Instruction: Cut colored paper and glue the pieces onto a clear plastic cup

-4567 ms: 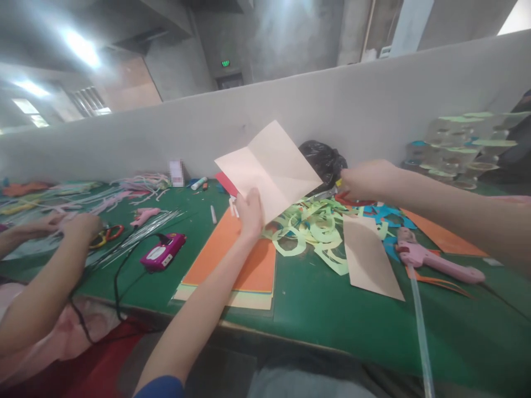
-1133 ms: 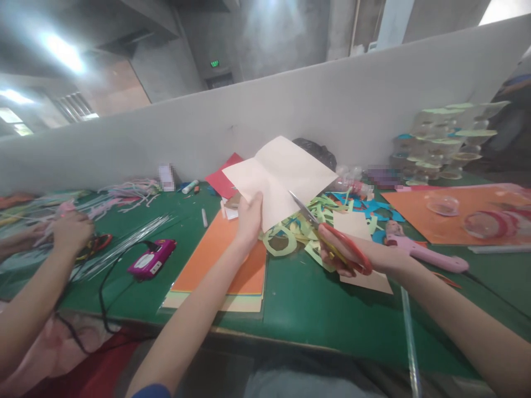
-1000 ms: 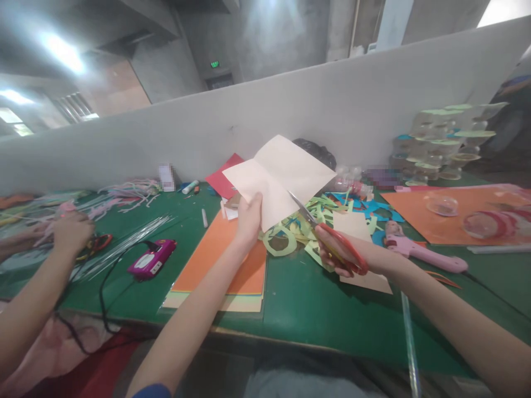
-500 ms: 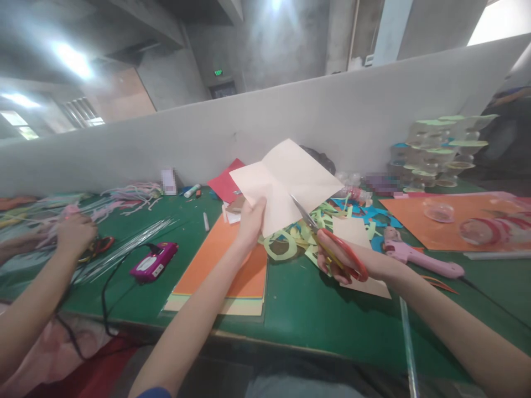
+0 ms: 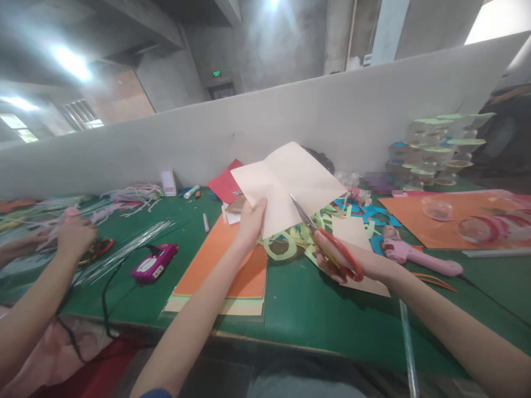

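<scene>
My left hand grips a creased cream sheet of paper by its lower left edge, raised over the table. My right hand is closed round the red-and-yellow handles of a pair of scissors. The scissor blades point up and left, and their tip lies against the middle of the sheet. Whether the tip cuts into the paper cannot be made out. Beneath my right hand lies a cream paper piece. Green and yellow paper cut-outs are heaped below the sheet.
A stack of orange paper lies under my left forearm. Right of my right hand rests a pink glue gun with a cord. Further left are a purple device and a co-worker's hands. Stacked plastic cups stand at the back right.
The sheet's right side has tilted down slightly. My right hand and the scissors have shifted a little to the left in view. Both grips stay the same.
</scene>
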A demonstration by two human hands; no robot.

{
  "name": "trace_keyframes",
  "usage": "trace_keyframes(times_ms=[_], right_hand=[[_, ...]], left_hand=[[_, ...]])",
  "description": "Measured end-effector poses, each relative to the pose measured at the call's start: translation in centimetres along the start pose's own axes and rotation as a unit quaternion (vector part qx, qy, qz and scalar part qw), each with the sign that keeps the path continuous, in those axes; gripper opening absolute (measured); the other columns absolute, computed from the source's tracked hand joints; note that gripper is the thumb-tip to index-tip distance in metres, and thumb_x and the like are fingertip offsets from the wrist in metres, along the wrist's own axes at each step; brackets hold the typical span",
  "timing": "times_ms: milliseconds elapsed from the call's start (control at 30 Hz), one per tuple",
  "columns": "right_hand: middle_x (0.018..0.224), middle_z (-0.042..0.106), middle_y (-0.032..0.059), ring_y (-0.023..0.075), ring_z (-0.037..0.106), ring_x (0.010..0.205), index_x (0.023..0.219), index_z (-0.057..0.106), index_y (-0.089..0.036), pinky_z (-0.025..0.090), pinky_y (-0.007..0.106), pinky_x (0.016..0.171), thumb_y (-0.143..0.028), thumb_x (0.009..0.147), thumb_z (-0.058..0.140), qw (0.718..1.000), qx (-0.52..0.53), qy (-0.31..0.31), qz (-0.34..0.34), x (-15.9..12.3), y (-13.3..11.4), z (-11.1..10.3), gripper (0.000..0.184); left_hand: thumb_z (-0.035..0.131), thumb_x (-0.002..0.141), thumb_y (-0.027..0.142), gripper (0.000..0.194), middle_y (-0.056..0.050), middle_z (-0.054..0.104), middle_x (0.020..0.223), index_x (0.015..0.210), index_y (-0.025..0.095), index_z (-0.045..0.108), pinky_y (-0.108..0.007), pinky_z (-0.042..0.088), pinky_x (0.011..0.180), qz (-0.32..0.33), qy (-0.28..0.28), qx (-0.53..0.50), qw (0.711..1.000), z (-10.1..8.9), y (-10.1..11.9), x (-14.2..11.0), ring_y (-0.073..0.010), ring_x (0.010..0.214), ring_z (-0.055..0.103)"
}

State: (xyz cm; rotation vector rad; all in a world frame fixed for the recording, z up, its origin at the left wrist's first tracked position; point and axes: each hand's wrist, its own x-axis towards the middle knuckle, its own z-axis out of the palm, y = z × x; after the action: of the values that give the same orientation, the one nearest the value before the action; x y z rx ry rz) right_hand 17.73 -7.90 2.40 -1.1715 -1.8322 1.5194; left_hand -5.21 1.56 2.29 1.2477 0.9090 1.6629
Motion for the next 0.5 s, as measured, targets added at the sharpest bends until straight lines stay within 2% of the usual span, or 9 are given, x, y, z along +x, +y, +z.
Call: trace_keyframes(times_ms=[67,200,367,500], right_hand=[[0.050,0.042,-0.0073,0.0083,0.043,0.036,0.076,0.036,-0.023,0.033,0.020,0.037,-0.086,0.080,0.045,0.999,0.034,0.005,0.010,0.28,0.21,0.28,0.064],[0.053,0.045,-0.0078,0.0080,0.042,0.036,0.080,0.038,-0.023,0.031,0.020,0.034,-0.086,0.078,0.049,0.996,0.081,-0.001,0.048,0.74,0.83,0.42,0.064],[0.052,0.046,-0.0040,0.0080,0.044,0.040,0.070,0.041,-0.021,0.033,0.022,0.040,-0.083,0.083,0.043,1.000,0.003,-0.004,-0.007,0.29,0.55,-0.03,0.064],[0.056,0.048,-0.0039,0.0089,0.046,0.042,0.078,0.046,-0.021,0.030,0.021,0.037,-0.083,0.084,0.042,1.000,0.013,0.011,-0.013,0.43,0.66,-0.08,0.063]], left_hand=[[0.073,0.083,0.038,0.039,-0.011,0.071,0.128,0.116,0.020,0.066,-0.044,0.049,0.107,0.007,-0.006,0.003,1.000,-0.08,-0.13,-0.01,-0.0270,0.119,0.066],[0.073,0.083,0.039,0.038,-0.010,0.071,0.128,0.115,0.020,0.066,-0.042,0.052,0.104,0.008,-0.006,0.009,1.000,-0.27,-0.31,0.07,-0.0266,0.117,0.067],[0.072,0.084,0.038,0.039,-0.011,0.070,0.129,0.118,0.019,0.066,-0.044,0.052,0.104,0.004,-0.008,0.018,1.000,-0.15,-0.21,-0.08,-0.0273,0.117,0.067],[0.071,0.084,0.038,0.039,-0.011,0.070,0.129,0.118,0.020,0.065,-0.044,0.051,0.105,0.001,-0.013,0.025,1.000,0.07,-0.17,-0.32,-0.0272,0.118,0.066]])
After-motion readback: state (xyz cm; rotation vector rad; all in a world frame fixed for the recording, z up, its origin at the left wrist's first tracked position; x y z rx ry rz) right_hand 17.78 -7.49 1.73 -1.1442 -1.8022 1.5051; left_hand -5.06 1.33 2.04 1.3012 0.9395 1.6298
